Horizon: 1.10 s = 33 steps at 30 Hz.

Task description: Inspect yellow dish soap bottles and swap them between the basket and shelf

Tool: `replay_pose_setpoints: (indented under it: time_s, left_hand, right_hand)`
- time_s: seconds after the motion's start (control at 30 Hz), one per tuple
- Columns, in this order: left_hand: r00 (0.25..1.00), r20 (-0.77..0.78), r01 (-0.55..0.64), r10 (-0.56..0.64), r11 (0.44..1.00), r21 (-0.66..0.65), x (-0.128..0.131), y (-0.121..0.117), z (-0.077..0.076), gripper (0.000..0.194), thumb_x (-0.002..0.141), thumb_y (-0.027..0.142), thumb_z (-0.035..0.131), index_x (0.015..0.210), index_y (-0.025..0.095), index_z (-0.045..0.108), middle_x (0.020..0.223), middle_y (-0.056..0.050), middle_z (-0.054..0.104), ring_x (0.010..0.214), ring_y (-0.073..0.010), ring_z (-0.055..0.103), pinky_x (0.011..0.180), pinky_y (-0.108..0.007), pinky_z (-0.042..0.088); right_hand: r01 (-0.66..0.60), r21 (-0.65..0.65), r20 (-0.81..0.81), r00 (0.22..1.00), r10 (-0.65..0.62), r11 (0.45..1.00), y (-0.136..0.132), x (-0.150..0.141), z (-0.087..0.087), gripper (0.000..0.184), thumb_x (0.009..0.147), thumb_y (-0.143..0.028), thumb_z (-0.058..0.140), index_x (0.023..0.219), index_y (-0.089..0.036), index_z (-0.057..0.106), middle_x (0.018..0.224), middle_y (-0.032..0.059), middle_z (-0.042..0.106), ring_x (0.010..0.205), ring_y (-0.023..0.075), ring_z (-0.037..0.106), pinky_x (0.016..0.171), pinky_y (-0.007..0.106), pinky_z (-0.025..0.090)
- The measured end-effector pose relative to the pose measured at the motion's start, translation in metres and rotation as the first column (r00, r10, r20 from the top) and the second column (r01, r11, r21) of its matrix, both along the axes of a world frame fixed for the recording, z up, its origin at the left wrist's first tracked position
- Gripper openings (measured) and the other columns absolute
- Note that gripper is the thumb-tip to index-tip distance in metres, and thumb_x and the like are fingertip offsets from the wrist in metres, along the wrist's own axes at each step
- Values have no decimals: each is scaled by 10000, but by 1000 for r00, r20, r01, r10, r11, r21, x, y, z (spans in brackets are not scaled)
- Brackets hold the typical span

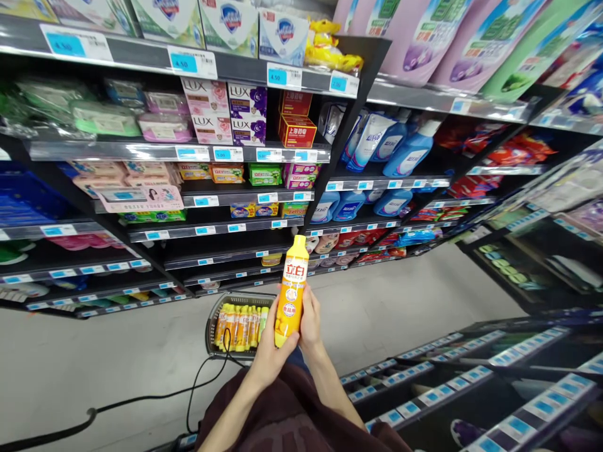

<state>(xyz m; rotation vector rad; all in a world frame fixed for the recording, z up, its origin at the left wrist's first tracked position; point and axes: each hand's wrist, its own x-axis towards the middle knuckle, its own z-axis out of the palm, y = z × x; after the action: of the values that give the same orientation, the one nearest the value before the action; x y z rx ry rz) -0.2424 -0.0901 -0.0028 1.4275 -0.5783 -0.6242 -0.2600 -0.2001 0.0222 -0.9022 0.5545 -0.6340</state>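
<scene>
Between clasping fingers (307, 309), the bottle (289, 301) slants lengthwise, its yellow cap (299, 242) toward the shelves (221, 251).

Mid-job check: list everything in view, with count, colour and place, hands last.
bottle: one, yellow, between both hands
basket: one, dark grey, on floor
basket bottles: several, mostly yellow-orange, inside basket
cable: one, black, lower left
LUX boxes: four visible, pink and purple, upper shelf
red boxes: two visible, right of LUX boxes
white boxes: several, top shelf
big bottles: several, purple and green, top right
blue bottles: several, below big bottles
price tags: many, white-blue, shelf edges
Other shelf goods: too small to count
left hand: one, bare, on bottle
right hand: one, bare, on bottle
</scene>
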Motion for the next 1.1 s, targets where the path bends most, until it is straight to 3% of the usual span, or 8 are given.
replay_pose_setpoints:
  time_s: [0.3,0.6,0.73,0.9,1.1]
  left_hand:
    - [1000,0,-10,10,1000,8,2,-2,-4,850,878,456,665,1575,237,230,1616,-108,339,1504,-316,284,1231,-455,288]
    - [999,38,-8,7,999,42,1,2,-14,982,799,317,744,1584,240,159,1628,-131,290,1528,-335,204,1238,-492,252]
    - [999,54,-6,4,999,48,4,-1,-13,987,790,265,742,1583,251,155,1624,-122,303,1520,-330,230,1237,-473,265]
    - [998,47,31,-31,999,13,7,-8,-8,964,788,220,716,1581,245,168,1615,-116,324,1522,-315,229,1241,-452,255]
    - [998,36,52,-53,998,29,15,-9,-15,948,803,225,712,1579,261,169,1645,-113,252,1544,-309,144,1260,-480,173]
  right_hand:
    - [-18,-1,21,1000,18,1000,-2,1,-3,435,954,-532,520,1132,-183,707,1072,92,763,952,260,725,796,370,585]
    - [-45,-21,-18,999,45,999,-2,4,-6,498,944,-593,489,1141,-192,708,1082,94,759,935,260,721,775,374,584]
    - [-8,-19,-20,1000,8,1000,-3,6,-5,461,943,-564,515,1133,-192,711,1053,90,768,970,260,716,783,363,580]
    - [16,-40,-2,1000,-16,999,-6,7,-2,458,949,-544,516,1091,-159,720,1063,95,768,854,241,727,721,340,582]
    - [-22,25,23,1000,21,999,-6,13,-3,458,950,-534,516,1206,-190,677,1153,85,749,876,239,738,765,363,597]
